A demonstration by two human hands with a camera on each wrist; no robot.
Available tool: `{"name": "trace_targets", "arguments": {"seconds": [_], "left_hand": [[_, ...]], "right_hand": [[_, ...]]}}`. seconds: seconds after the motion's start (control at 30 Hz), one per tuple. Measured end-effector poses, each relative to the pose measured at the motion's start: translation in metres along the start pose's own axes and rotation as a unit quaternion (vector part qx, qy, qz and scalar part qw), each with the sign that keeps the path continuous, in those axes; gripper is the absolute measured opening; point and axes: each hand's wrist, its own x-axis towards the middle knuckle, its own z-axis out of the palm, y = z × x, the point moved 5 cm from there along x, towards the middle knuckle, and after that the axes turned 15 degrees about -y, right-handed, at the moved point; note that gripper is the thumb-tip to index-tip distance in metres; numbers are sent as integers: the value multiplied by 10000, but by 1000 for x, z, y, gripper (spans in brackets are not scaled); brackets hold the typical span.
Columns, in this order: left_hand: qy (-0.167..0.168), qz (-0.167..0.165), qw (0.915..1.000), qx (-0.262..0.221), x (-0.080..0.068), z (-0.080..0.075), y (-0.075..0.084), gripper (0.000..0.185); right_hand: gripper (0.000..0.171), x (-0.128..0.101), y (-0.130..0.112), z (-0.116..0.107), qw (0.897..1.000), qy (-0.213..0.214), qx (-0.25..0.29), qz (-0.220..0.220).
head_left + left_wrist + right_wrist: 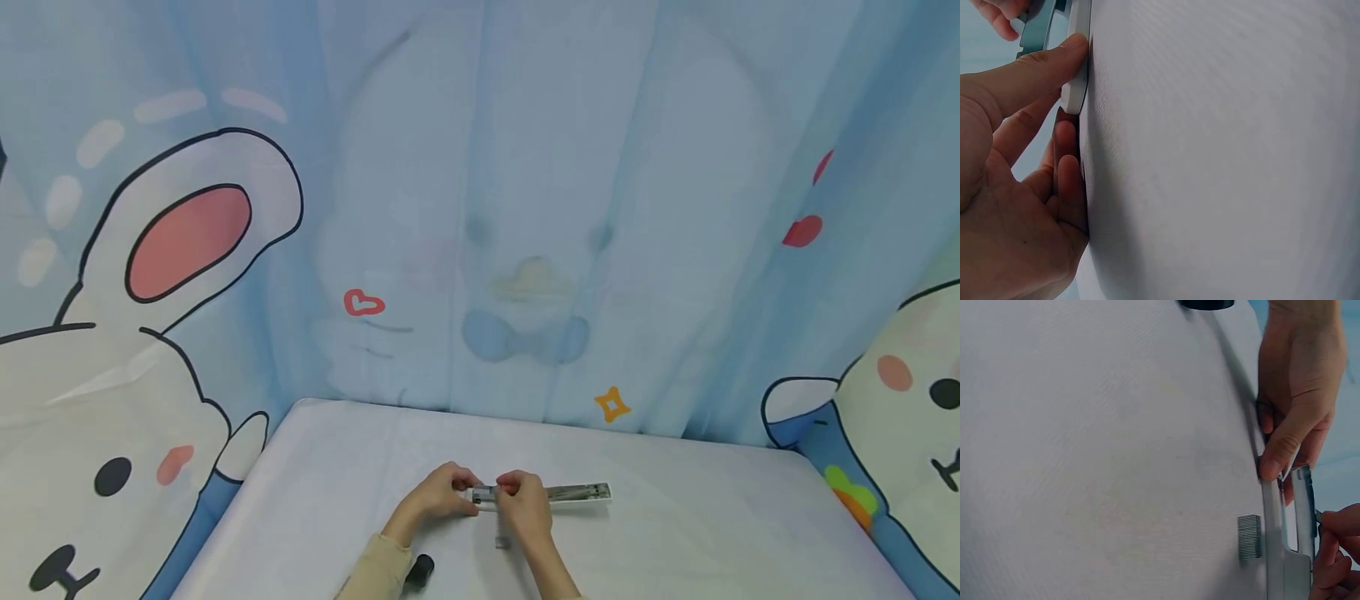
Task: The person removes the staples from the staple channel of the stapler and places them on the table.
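A long, narrow stapler [581, 493], white with a metal rail, lies swung open across the white table. At its left end, my left hand [442, 493] grips it between thumb and fingers; the thumb [1063, 59] presses on the white base [1075, 94]. My right hand [525, 502] is over the middle of the stapler. Its fingertips [1338, 523] pinch a small grey metal piece [1318, 516] beside the raised rail [1304, 509]; the fingers hide most of that piece. A short strip of staples [1249, 537] lies on the table near the stapler.
Nearer the front edge, by the left sleeve [377, 567], stands a small black object [421, 572]. Behind the white table [712, 517] hangs a blue curtain [540, 167] printed with cartoon figures.
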Motion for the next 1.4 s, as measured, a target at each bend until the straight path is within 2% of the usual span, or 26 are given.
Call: {"name": "trace_targets", "arguments": {"seconds": [0.13,0.27,0.4,0.53,0.87,1.1,1.2,1.4], "left_hand": [[-33,73,10000,28,1,2,1,28],[-20,-4,10000,69,0,2,-1,28],[-9,-103,9999,19,0,1,-1,27],[-5,-52,10000,0,1,-1,2,28],[-17,-50,10000,-10,-3,0,4,28],[-21,-117,9999,26,-4,4,0,28],[-29,-49,10000,55,-4,3,0,29],[-5,30,10000,79,-2,2,1,30]], "right_hand": [[13,-3,-1,-5,9995,3,322,-75],[13,-6,-3,-9,9979,-43,601,-225],[15,-9,2,-13,9973,-151,721,-66],[15,-12,10,-16,9975,-297,607,186],[12,-25,26,-20,9978,-510,-100,410],[11,-32,37,-16,9941,-665,-230,830],[11,-34,41,-15,9930,-789,-150,870],[11,-35,44,-17,9942,-868,-120,625]]}}
